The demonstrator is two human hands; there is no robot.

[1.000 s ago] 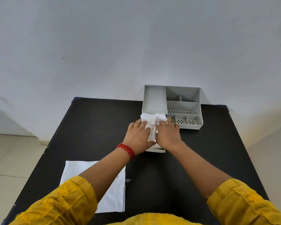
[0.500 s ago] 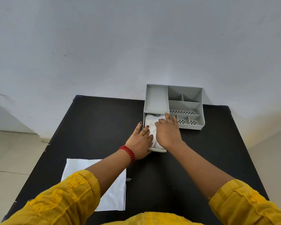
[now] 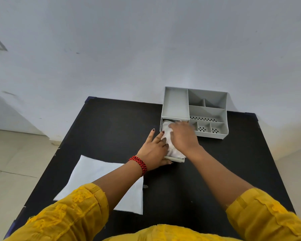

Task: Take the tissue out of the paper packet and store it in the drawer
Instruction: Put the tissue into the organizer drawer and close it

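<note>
head | right hand (image 3: 182,138) flat grip on tissue (image 3: 167,134) | drawer (image 3: 175,159) edge | left hand (image 3: 155,148) splayed

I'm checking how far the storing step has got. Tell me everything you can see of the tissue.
The tissue is a white, crumpled, soft-looking wad lying in the pulled-out drawer of the grey organizer. It fills the drawer from the front lip back to the organizer's body, bulging a little above the rim. The right hand lies flat on top of it, pressing it down; the left hand touches its left side at the drawer's edge. Much of it is hidden under the hands.
</note>
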